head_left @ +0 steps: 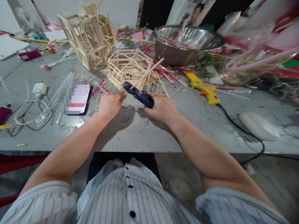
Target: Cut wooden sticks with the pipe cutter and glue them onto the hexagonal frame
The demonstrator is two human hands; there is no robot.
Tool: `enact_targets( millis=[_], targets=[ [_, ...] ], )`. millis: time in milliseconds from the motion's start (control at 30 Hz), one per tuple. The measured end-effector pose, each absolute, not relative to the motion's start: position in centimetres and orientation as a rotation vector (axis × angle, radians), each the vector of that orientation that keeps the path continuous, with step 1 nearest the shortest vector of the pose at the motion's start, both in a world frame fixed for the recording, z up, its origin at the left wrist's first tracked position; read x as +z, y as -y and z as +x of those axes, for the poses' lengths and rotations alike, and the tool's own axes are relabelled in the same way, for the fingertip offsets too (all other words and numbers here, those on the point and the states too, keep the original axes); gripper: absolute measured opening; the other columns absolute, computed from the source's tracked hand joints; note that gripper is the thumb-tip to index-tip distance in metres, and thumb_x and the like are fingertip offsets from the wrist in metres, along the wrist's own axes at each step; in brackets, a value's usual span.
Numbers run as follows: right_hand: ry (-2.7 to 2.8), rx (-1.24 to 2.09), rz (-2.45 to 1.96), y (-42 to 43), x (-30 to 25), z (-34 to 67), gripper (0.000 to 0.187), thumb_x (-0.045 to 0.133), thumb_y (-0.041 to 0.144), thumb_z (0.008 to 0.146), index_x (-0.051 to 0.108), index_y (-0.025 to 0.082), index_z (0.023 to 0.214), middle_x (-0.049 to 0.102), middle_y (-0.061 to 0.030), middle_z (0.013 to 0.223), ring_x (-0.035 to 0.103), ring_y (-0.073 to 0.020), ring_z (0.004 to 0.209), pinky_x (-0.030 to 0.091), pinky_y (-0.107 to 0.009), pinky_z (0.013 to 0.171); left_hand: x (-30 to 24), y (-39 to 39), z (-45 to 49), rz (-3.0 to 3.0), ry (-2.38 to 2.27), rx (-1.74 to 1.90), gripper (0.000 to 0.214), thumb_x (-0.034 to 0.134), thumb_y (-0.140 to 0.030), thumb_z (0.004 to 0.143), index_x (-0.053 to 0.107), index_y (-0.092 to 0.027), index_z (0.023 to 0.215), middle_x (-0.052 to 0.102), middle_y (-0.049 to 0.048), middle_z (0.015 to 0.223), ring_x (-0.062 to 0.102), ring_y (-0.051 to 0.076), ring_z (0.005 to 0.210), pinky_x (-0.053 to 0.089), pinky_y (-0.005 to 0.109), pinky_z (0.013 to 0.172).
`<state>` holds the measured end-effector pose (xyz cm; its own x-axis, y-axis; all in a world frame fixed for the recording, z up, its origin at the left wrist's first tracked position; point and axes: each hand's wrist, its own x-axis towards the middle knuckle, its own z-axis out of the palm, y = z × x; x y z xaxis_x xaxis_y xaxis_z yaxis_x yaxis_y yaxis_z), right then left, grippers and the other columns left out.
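My left hand (111, 105) is closed in a pinch on the near end of a thin wooden stick (153, 67), which slants up to the right. My right hand (163, 107) is wrapped round dark blue hand cutters (140, 96). Their head lies against the stick, close to my left fingertips; whether the jaws are closed on it I cannot tell. Just beyond both hands, a low many-sided frame of wooden sticks (123, 70) sits on the grey table (116, 137). Behind it to the left stands a taller wooden stick structure (86, 40).
A phone (78, 99) lies left of my left hand, with a white charger (39, 89) farther left. Right of my hands are a yellow glue gun (203, 87) with a black cord and a white computer mouse (258, 126). A steel bowl (177, 53) stands behind, among red sticks and scraps.
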<state>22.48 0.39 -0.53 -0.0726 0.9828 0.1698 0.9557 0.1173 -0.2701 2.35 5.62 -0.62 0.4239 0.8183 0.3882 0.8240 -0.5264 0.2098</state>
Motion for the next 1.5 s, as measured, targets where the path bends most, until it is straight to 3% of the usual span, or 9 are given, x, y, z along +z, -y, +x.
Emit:
enact_targets(
  millis=[467, 900, 1233, 1367, 1500],
  targets=[
    [2.076, 0.082, -1.986, 0.0, -0.1, 22.1, 0.037, 0.053, 0.03, 0.076, 0.061, 0.016, 0.11, 0.069, -0.0151, 0.098, 0.064, -0.0334, 0.089, 0.048, -0.043, 0.069, -0.6, -5.5, 2.3, -2.629, 1.516, -0.748, 0.025, 0.051, -0.03, 0.089, 0.073, -0.018, 0.094, 0.069, 0.0073, 0.073, 0.062, 0.016, 0.067, 0.038, 0.025, 0.057],
    [2.089, 0.053, -2.039, 0.0, 0.0, 22.0, 0.029, 0.053, 0.033, 0.075, 0.063, 0.017, 0.098, 0.069, -0.0148, 0.086, 0.065, -0.0305, 0.077, 0.046, -0.039, 0.063, -0.5, -5.1, 2.4, -2.698, 1.563, -0.867, 0.025, 0.051, -0.03, 0.088, 0.073, -0.016, 0.09, 0.068, 0.0079, 0.074, 0.063, 0.017, 0.07, 0.041, 0.027, 0.061],
    [2.081, 0.001, -2.004, -0.8, -0.8, 22.5, 0.042, 0.051, 0.033, 0.074, 0.06, 0.016, 0.11, 0.07, -0.0131, 0.093, 0.065, -0.0311, 0.086, 0.049, -0.041, 0.072, -1.0, -5.5, 2.5, -2.729, 1.582, -1.205, 0.023, 0.052, -0.026, 0.086, 0.071, -0.017, 0.094, 0.068, 0.0047, 0.077, 0.059, 0.015, 0.07, 0.041, 0.024, 0.061],
    [2.052, 0.056, -1.961, -0.8, -0.7, 22.5, 0.047, 0.053, 0.031, 0.072, 0.058, 0.014, 0.115, 0.069, -0.0139, 0.098, 0.065, -0.0321, 0.091, 0.049, -0.042, 0.078, -1.3, -5.6, 2.6, -2.786, 1.6, -1.382, 0.017, 0.053, -0.027, 0.085, 0.065, -0.016, 0.083, 0.057, -0.0009, 0.06, 0.049, 0.011, 0.056, 0.037, 0.023, 0.056],
    [2.033, 0.107, -1.951, -0.7, -0.4, 22.5, 0.048, 0.052, 0.03, 0.072, 0.057, 0.015, 0.117, 0.069, -0.013, 0.1, 0.065, -0.0321, 0.092, 0.049, -0.043, 0.08, -1.7, -5.7, 2.9, -2.833, 1.551, -1.632, 0.018, 0.052, -0.034, 0.088, 0.056, -0.019, 0.079, 0.05, -0.003, 0.058, 0.044, 0.009, 0.053, 0.037, 0.023, 0.054]
  ],
)
